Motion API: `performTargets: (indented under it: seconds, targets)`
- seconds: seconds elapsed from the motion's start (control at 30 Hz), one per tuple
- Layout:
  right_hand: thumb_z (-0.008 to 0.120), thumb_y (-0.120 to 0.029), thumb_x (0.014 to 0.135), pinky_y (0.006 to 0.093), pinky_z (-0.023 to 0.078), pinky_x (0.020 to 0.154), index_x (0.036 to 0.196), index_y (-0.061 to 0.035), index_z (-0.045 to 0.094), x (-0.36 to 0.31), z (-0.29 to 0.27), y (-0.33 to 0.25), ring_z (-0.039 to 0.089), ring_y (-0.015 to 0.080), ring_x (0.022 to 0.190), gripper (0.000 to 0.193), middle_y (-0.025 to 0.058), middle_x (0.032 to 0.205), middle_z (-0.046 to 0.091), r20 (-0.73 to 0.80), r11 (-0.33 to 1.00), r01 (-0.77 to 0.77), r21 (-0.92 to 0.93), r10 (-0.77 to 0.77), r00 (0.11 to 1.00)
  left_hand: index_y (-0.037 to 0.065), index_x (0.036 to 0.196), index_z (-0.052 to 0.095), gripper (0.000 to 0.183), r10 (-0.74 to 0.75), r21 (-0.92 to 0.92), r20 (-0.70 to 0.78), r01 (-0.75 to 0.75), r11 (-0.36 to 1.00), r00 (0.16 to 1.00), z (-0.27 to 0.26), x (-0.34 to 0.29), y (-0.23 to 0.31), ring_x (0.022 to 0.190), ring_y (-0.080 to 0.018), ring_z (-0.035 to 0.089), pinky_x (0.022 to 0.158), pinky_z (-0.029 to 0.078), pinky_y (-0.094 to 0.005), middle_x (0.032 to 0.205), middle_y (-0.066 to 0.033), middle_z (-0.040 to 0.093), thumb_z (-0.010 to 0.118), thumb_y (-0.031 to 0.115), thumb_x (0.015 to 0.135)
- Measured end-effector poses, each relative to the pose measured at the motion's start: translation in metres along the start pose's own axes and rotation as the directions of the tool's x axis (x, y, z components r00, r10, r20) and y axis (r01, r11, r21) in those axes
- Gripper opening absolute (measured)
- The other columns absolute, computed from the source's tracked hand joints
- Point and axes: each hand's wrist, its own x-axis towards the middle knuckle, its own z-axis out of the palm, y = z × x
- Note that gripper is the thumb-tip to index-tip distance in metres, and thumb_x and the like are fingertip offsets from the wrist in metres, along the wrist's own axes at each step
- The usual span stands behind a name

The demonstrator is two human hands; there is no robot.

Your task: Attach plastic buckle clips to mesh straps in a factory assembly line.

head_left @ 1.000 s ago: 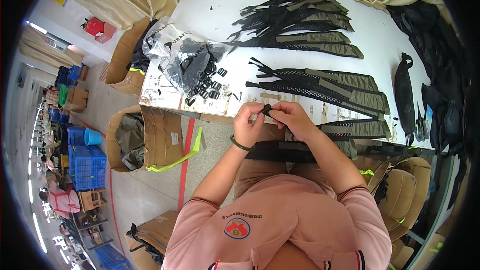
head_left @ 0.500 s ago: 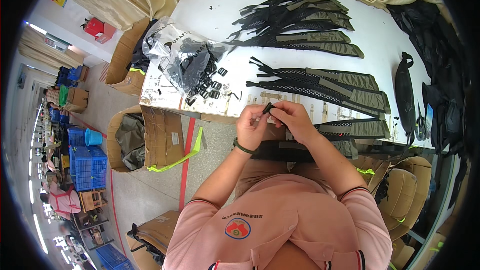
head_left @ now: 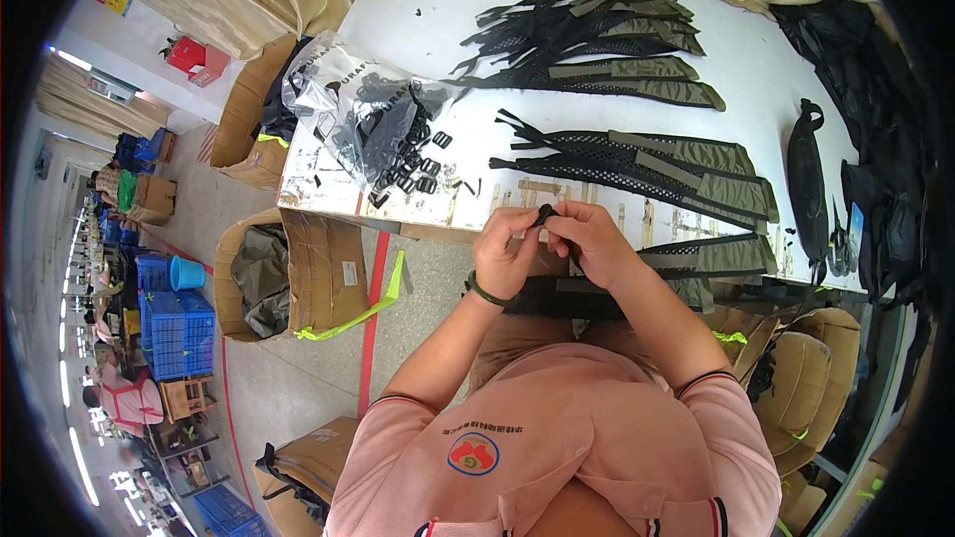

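Both hands meet over the table's near edge, fingertips pinched on a small black piece (head_left: 544,214) that looks like a buckle on a strap end; its details are too small to tell. My left hand (head_left: 504,254) grips it from the left and my right hand (head_left: 595,242) from the right. Below them, a black strap panel with olive fabric (head_left: 567,296) lies across my lap, partly hidden by the hands. Loose black buckles (head_left: 418,171) spill from a clear plastic bag (head_left: 338,89) to the left. Black mesh strap panels with olive patches (head_left: 686,167) lie beyond my right hand.
More strap panels (head_left: 617,30) are piled at the table's (head_left: 418,50) far side. A black padded strap (head_left: 805,189) and scissors (head_left: 838,239) lie at right. Cardboard boxes (head_left: 328,278) stand left of the table, others (head_left: 806,378) at lower right. Blue crates (head_left: 179,333) stand farther left.
Both hands have shifted slightly to the right. The black piece has turned between the fingertips, and the right fingers have closed in tighter around it.
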Motion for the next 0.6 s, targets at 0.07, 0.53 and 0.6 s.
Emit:
performTargets:
  seconds: [0.07, 0.53, 0.6]
  targets:
    - [0.062, -0.012, 0.083, 0.0208, 0.038, 0.05, 0.081, -0.0037, 0.059, 0.0, -0.003, 0.0, 0.049, 0.0072, 0.055, 0.009, -0.0003, 0.067, 0.054, 0.019, 0.992, -0.07, 0.103, 0.068, 0.997, 0.002, 0.094, 0.06, 0.025, 0.026, 0.026, 0.006, -0.026, 0.999, 1.0, -0.001, 0.002, 0.002, 0.082, -0.0235, 0.064, 0.072, 0.051, -0.0283, 0.092, -0.0117, 0.064, 0.065, -0.011, 0.073]
    - [0.061, -0.011, 0.082, 0.0218, 0.039, 0.052, 0.079, -0.0032, 0.059, -0.002, -0.004, -0.006, 0.049, 0.0098, 0.055, 0.009, 0.002, 0.069, 0.057, 0.064, 0.992, -0.049, 0.117, 0.042, 0.997, 0.002, 0.09, 0.06, 0.022, 0.123, 0.173, 0.065, -0.132, 0.976, 0.99, -0.003, 0.007, 0.015, 0.081, -0.0281, 0.063, 0.069, 0.051, -0.0313, 0.092, -0.0132, 0.064, 0.064, -0.01, 0.072]
    - [0.062, -0.01, 0.082, 0.0216, 0.04, 0.053, 0.081, -0.0025, 0.059, -0.002, -0.004, -0.005, 0.051, 0.0102, 0.055, 0.008, 0.003, 0.07, 0.058, 0.058, 0.994, -0.031, 0.109, 0.025, 0.998, 0.001, 0.089, 0.06, 0.021, 0.084, 0.125, 0.048, -0.09, 0.988, 0.995, -0.003, 0.005, 0.015, 0.081, -0.0262, 0.063, 0.069, 0.05, -0.0304, 0.091, -0.0135, 0.064, 0.064, -0.01, 0.072]
